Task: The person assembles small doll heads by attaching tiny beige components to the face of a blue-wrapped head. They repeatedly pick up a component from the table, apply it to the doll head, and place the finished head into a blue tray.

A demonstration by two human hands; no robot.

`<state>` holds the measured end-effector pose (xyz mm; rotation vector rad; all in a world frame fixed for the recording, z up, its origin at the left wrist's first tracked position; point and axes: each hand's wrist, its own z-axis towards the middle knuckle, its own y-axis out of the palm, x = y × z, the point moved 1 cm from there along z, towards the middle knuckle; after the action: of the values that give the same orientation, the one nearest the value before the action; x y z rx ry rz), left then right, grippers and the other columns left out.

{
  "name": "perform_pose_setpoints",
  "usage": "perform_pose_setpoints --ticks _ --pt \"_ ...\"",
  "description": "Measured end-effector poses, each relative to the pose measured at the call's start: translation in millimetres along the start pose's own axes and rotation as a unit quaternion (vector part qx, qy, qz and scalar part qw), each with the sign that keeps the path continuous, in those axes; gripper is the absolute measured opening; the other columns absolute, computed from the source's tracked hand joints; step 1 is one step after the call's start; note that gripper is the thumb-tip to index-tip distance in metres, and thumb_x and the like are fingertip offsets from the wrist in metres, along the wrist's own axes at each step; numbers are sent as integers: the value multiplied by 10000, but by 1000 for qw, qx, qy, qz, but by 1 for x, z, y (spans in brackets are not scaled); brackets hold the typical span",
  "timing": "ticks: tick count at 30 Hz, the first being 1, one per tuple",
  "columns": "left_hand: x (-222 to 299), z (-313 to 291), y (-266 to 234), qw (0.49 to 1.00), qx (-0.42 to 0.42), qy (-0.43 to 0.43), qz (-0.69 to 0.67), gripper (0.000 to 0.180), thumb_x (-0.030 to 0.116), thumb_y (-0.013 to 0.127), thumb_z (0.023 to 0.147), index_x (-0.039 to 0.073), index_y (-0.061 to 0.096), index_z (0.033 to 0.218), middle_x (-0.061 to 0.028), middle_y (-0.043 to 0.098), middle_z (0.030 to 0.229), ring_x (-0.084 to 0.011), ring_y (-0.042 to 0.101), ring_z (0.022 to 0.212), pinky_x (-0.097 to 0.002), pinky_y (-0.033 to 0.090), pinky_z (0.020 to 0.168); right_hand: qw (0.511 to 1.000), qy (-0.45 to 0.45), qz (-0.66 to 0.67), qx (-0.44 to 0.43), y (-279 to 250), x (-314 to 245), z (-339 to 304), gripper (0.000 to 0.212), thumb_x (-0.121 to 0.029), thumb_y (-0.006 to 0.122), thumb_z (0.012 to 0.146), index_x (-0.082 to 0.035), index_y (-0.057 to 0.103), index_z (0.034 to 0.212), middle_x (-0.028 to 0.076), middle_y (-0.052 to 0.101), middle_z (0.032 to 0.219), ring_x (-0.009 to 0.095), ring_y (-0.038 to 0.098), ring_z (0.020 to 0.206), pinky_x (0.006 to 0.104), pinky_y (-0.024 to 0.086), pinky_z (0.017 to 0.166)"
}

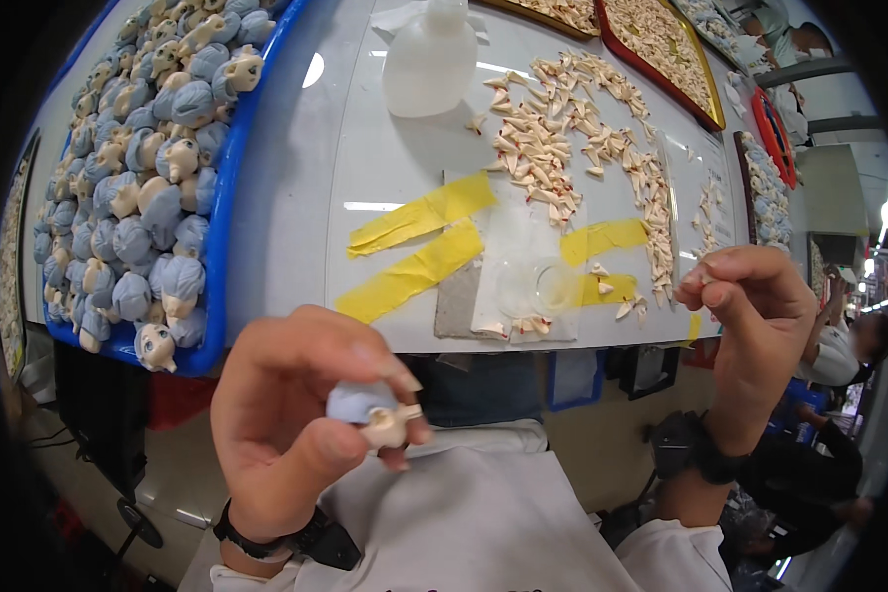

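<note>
Pinching a small doll head (pixel 377 411) between thumb and fingertips, the left hand (pixel 296 414) holds it up in front of the chest, below the near edge of the white table (pixel 296 168) — the head has blue hair and a pale face, turned partly down. The right hand (pixel 755 316) is raised to the right, its fingers curled tight around a tiny pale piece (pixel 703 277) at the fingertips; what that piece is stays too small to tell. On the table, a blue tray (pixel 229 197) to the left is heaped with more blue-haired doll heads (pixel 138 168). Just ahead lie 4 strips of yellow tape (pixel 419 242) around a clear sheet, with a small clear dish (pixel 538 286) on it. Beyond that, a scatter of pale horn-like parts (pixel 562 138) — some tipped red — spreads to the right, beside a white plastic bottle (pixel 429 59). Red-rimmed trays (pixel 705 109) of similar parts sit farther back.
</note>
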<state>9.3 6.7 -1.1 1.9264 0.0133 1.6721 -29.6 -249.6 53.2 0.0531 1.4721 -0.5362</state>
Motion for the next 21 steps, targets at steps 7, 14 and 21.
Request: perform_pose_setpoints --ticks 7,14,21 --pt "-11 4 0 1000 11 -17 -24 359 349 605 815 59 425 926 -130 526 890 -182 601 658 -207 477 510 997 -34 -59 -23 7 4 6 125 91 636 698 57 593 810 99 608 769 131 582 725 219 461 687" --pt "-19 6 6 999 38 -11 -31 444 434 650 751 58 460 890 -98 513 857 -156 579 597 -181 430 439 986 -49 -116 -105 34 -6 11 156 80 641 640 36 574 775 77 564 771 140 521 725 242 411 673" --pt "-18 5 -6 999 9 -29 -30 434 404 708 707 59 477 837 -106 507 846 -125 533 529 -173 389 401 934 -149 -281 -165 54 -11 23 166 81 640 533 0 599 672 49 504 703 141 478 675 238 355 611"
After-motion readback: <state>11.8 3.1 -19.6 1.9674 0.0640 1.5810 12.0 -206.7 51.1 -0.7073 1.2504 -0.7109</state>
